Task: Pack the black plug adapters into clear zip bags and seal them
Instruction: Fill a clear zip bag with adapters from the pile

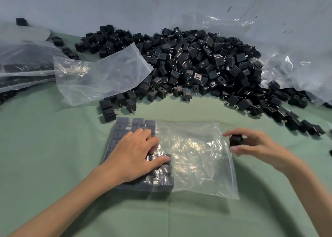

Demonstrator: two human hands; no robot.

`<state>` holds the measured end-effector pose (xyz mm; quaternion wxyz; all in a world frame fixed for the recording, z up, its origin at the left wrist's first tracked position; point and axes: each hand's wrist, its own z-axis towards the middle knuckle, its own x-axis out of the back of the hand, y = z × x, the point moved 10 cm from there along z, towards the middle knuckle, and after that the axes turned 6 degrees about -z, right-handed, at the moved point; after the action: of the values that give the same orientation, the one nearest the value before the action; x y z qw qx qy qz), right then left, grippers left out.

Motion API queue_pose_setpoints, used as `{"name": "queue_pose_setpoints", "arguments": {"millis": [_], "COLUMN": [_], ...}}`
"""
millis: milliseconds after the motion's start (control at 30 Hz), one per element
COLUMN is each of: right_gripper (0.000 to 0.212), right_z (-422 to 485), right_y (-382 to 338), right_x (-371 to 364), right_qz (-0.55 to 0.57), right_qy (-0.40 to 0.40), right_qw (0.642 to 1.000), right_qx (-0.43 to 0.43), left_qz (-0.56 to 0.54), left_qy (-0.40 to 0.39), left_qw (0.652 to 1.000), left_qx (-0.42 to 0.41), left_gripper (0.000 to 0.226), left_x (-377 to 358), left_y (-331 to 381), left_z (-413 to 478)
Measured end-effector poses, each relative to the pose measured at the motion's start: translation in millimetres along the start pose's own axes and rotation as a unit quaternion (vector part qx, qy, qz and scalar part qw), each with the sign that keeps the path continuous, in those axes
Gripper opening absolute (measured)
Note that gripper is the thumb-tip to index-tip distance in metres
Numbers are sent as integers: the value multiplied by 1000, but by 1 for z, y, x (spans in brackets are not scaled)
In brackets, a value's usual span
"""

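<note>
A: Risking what from here?
B: Likely snagging the black plug adapter (236,140) on the slack lip of the clear zip bag (197,157), folding the mouth shut instead of entering. Also shoving the packed rows (136,127) at the bag's left end out of line by pushing in too hard, or letting the bag slide on the table (53,146) by easing off the press.
A: Posing the hands how?
B: Pressing the left hand (133,155) palm-down on the bag over those rows, with fingers (161,160) straight and spread, gripping nothing. Pinching the adapter between thumb and forefinger of the right hand (255,146), just beside the bag's right edge, with the wrist bent inward.
A: Drawing stock from where?
B: Probably from the loose pile (197,65) heaped across the far side, ignoring the spare bag (102,74) lying far left of it.
</note>
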<state>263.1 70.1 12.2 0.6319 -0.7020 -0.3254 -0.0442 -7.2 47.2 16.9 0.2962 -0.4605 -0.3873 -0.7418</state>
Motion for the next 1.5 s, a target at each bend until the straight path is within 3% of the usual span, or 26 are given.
{"name": "queue_pose_setpoints", "arguments": {"millis": [133,267,333,400,500,567,667,733,800,900,967,1033,1167,1233,1300,1333,1400,1433,1500], "right_gripper": [45,39,35,33,31,33,30,55,62,37,26,33,36,27,34,36,30,28,33], "right_z": [-3,11,11,2,-14,-14,-1,12,27,40,52,60,58,59,61,62,64,62,77], "right_y": [-5,-6,1,18,36,32,10,-3,-12,-41,-35,-35,-65,-61,-53,-49,-43,-34,-20], "right_x": [-48,-59,-57,-57,-62,-70,-82,-87,-89,-106,-105,-106,-134,-136,-137,-145,-137,-137,-133], "right_qz": [57,177,333,468,537,516,373,246,210,170,45,-120,-59,-117,-126,-47,29,7,66], "right_qy": [-122,-80,-8,65,106,64,-33,-76,-85,-117,-74,-32,-98,-96,-88,-93,-24,-17,-7], "right_qw": [990,980,940,875,822,837,913,958,970,978,996,992,984,973,972,980,989,991,997], "right_qx": [-29,-46,-75,-106,-159,-171,-162,-128,-85,26,25,18,140,176,180,168,142,131,48], "left_qz": [-12,-32,-35,-34,-32,-30,-30,-28,-26,-28,-27,-25,-34,-49,-54,-54,-55,-52,-41], "left_qy": [6,-1,-6,-8,-8,-3,4,5,3,2,-3,-4,-7,-15,-18,-17,-15,-14,-8], "left_qw": [1000,999,999,999,999,1000,1000,1000,1000,1000,1000,1000,999,998,998,998,998,998,999], "left_qx": [1,10,13,14,13,8,7,8,9,12,14,13,17,24,27,28,30,29,24], "left_gripper": [47,46,46,46,46,45,46,47,49,49,48,47,44,44,45,46,46,46,45], "left_x": [2,1,0,-1,-2,-1,1,1,2,2,2,2,2,0,0,0,1,2,4], "left_y": [0,-1,-2,-2,-2,-1,0,0,0,0,0,0,0,-1,-2,-2,-1,0,2], "left_z": [0,0,-1,-1,0,0,0,0,0,0,0,0,0,0,0,0,0,0,0]}}
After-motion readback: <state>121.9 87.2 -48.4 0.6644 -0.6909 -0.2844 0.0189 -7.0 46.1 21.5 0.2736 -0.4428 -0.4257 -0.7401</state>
